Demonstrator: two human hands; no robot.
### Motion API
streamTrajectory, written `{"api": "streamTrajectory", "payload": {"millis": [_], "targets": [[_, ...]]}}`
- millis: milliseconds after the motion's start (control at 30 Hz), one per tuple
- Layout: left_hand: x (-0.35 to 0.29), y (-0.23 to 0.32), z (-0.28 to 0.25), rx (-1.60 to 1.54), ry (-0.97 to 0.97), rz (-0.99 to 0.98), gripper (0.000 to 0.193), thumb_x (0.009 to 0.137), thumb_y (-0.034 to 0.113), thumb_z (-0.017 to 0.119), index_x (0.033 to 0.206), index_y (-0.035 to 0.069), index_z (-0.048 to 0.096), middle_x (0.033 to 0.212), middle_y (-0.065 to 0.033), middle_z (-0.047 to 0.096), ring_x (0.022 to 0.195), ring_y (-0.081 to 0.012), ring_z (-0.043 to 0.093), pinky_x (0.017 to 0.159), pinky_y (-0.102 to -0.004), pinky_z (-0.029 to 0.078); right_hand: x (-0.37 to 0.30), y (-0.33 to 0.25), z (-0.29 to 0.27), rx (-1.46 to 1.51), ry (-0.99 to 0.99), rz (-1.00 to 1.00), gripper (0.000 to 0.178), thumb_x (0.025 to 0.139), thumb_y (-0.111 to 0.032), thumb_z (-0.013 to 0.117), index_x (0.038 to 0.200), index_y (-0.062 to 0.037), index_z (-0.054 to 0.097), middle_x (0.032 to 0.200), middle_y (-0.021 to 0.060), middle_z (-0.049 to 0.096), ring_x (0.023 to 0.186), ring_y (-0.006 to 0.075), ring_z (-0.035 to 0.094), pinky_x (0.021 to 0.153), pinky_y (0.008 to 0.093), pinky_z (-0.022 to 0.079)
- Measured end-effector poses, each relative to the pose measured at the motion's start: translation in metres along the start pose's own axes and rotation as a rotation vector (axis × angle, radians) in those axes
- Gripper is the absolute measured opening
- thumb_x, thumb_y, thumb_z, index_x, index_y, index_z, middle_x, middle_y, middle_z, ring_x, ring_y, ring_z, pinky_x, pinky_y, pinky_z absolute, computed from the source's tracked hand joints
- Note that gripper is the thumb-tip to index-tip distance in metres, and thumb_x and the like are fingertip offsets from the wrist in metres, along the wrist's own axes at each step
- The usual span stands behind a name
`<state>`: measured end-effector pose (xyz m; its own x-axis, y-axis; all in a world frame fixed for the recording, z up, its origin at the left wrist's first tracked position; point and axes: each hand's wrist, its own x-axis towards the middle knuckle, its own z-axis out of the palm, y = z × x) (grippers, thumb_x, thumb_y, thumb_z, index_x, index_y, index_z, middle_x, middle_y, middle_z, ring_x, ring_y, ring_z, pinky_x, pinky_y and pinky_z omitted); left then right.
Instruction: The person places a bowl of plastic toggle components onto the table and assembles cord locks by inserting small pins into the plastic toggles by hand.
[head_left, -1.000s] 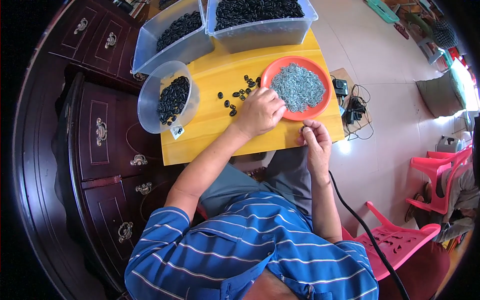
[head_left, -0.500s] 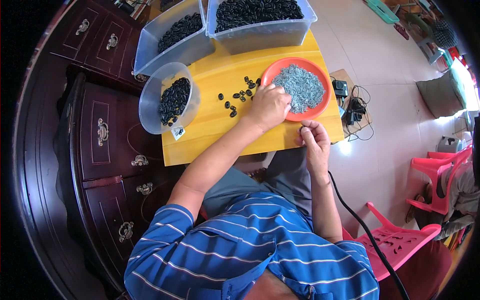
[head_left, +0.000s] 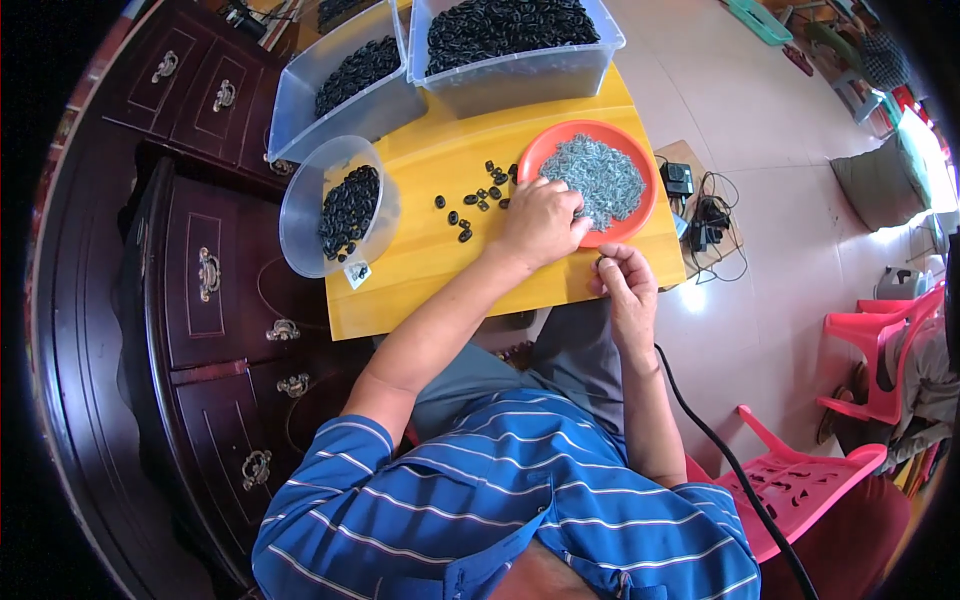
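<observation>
My left hand [head_left: 545,222] lies over the near left rim of a round orange plate [head_left: 652,205]. The plate holds a heap of small silvery metal pins or screws [head_left: 600,172]. Its fingers are curled, thumb close to the fingertips at the heap's edge; a dark bit shows between them, too small to name. Just below the plate, at the table's front right, my right hand [head_left: 628,290] pinches a small black piece [head_left: 601,261], mostly covered by thumb and fingers. Several small black oval pieces with holes [head_left: 483,194] lie loose on the yellow table [head_left: 430,285], left of my left hand.
A round clear tub [head_left: 300,225] of black pieces stands at the table's left. Two clear bins [head_left: 350,115] [head_left: 520,80] of black pieces stand at the back. Dark wooden drawers [head_left: 215,280] border the left. A black cable [head_left: 720,450] and pink chair [head_left: 790,490] are on the right.
My left hand has turned slightly, its thumb and fingertips shifting along the near edge of the pin heap. My right hand keeps its pinch in nearly the same place. The view has shifted a little.
</observation>
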<state>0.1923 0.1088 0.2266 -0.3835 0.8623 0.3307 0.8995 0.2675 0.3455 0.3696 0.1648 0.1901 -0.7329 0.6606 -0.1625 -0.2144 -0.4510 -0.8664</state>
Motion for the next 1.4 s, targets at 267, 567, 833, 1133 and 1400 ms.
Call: {"api": "streamTrajectory", "payload": {"millis": [267,567,833,1133,1400], "targets": [[-0.003,-0.003,0.004,-0.062,0.005,-0.037,0.014,0.075,0.021,0.077,0.074,0.009,0.069,0.077,-0.0073,0.067,0.08,-0.0293,0.064,0.078,-0.0444,0.049,-0.001,0.002,0.0,-0.012,0.014,-0.019,0.017,0.099,-0.009,0.059,0.115,-0.0016,0.062,0.092,0.0005,0.063,0.08,0.0063,0.058,0.071,0.0213,0.049],[-0.002,-0.005,-0.003,-0.107,0.028,-0.044,0.013,0.076,0.021,0.078,0.075,0.011,0.07,0.078,-0.0072,0.066,0.081,-0.0299,0.064,0.078,-0.044,0.05,-0.003,0.001,0.003,-0.025,0.029,-0.01,0.016,0.1,-0.007,0.059,0.114,-0.002,0.062,0.092,0.0001,0.063,0.079,0.0065,0.058,0.071,0.0215,0.046],[-0.007,0.006,-0.011,-0.33,0.08,-0.058,0.007,0.08,0.009,0.076,0.086,0.006,0.074,0.078,-0.0078,0.069,0.08,-0.022,0.068,0.077,-0.0338,0.053,-0.001,-0.003,0.002,-0.015,-0.022,-0.015,0.015,0.101,-0.011,0.06,0.113,-0.0039,0.063,0.093,-0.0009,0.063,0.081,0.0067,0.059,0.071,0.022,0.049],[-0.043,0.024,-0.025,-1.09,0.038,-0.216,0.008,0.089,0.004,0.073,0.096,0.002,0.074,0.1,-0.0055,0.065,0.094,-0.0121,0.063,0.085,-0.0266,0.051,0.004,-0.02,0.016,0.315,-0.195,0.256,0.018,0.102,-0.024,0.059,0.106,-0.0074,0.064,0.08,-0.0014,0.061,0.067,0.0085,0.059,0.064,0.0225,0.05],[-0.06,0.037,-0.045,-0.865,0.138,-0.136,0.014,0.092,0.004,0.067,0.103,0.001,0.074,0.101,-0.0097,0.066,0.097,-0.0186,0.064,0.087,-0.0294,0.05,0.004,-0.014,0.028,0.372,-0.247,0.253,0.016,0.1,-0.021,0.062,0.105,-0.0059,0.065,0.079,-0.0006,0.062,0.066,0.0096,0.059,0.062,0.0244,0.051]]}}
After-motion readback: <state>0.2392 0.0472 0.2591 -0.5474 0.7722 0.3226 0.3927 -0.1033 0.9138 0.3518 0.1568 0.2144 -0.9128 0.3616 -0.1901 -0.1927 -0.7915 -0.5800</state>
